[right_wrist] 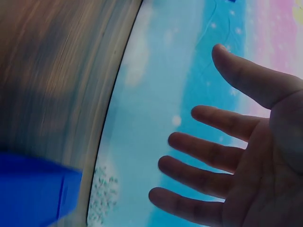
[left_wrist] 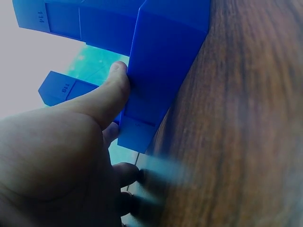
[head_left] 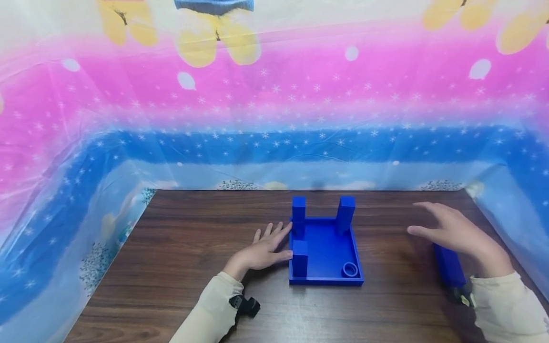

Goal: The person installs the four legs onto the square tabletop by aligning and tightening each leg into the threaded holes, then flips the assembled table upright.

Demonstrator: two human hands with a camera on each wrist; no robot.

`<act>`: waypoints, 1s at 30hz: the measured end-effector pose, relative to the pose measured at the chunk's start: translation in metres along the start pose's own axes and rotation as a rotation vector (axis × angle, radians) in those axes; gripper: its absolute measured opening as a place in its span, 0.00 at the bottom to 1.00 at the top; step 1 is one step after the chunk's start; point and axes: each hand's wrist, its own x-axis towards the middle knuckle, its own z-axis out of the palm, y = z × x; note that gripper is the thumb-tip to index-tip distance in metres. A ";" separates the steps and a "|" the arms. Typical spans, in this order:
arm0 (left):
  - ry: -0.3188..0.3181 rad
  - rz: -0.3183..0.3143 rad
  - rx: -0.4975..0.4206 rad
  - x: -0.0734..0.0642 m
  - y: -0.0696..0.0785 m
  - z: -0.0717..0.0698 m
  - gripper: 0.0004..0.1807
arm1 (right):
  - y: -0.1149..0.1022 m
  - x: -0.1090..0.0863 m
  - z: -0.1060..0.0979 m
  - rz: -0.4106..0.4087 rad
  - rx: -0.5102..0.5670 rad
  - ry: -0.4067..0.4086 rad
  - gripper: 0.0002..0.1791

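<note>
A square blue tray (head_left: 326, 252) with low walls lies on the wooden table. Blue rectangular posts stand upright in it: a back-left post (head_left: 299, 212), a back-right post (head_left: 346, 214) and a front-left post (head_left: 300, 259). Its front-right corner holds a small blue ring (head_left: 349, 269). My left hand (head_left: 259, 252) rests against the tray's left side, fingers spread. The left wrist view has its thumb (left_wrist: 111, 90) against a blue wall. Off to the right, my right hand (head_left: 459, 233) hovers empty, fingers extended. Partly hidden below it lies another blue block (head_left: 450, 267).
Dark wood-grain table (head_left: 193, 233) surrounds the tray. A patterned pink and blue cloth (head_left: 274, 143) hangs behind the table and along both sides. On my left wrist sits a black strap device (head_left: 246, 305).
</note>
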 end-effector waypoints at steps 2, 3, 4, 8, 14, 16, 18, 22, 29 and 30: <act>-0.001 0.004 -0.002 0.000 0.000 0.000 0.45 | 0.008 -0.005 -0.002 0.013 -0.004 -0.010 0.45; -0.003 0.004 -0.003 0.000 0.000 0.000 0.45 | 0.011 -0.007 -0.002 0.021 -0.002 -0.014 0.45; -0.006 0.003 -0.004 0.000 0.000 -0.001 0.45 | 0.015 -0.010 -0.002 0.031 0.000 -0.016 0.45; -0.012 0.005 -0.015 -0.001 0.000 -0.001 0.46 | 0.026 -0.015 -0.002 0.052 -0.006 -0.022 0.45; -0.027 -0.003 -0.026 0.000 -0.002 -0.003 0.47 | 0.040 -0.023 0.002 0.094 -0.014 -0.041 0.46; -0.027 -0.004 -0.029 0.000 -0.001 -0.004 0.47 | 0.045 -0.026 0.004 0.112 -0.018 -0.054 0.45; -0.024 -0.002 -0.030 -0.001 0.000 -0.005 0.47 | 0.050 -0.029 0.006 0.136 -0.019 -0.070 0.46; -0.018 -0.002 -0.024 -0.003 0.000 -0.005 0.47 | 0.057 -0.032 0.012 0.187 -0.015 -0.111 0.49; -0.014 0.004 -0.025 -0.002 0.000 -0.003 0.46 | 0.064 -0.034 0.022 0.303 0.024 -0.182 0.51; -0.016 0.004 -0.024 -0.002 0.000 -0.003 0.46 | 0.064 -0.036 0.023 0.322 0.057 -0.191 0.50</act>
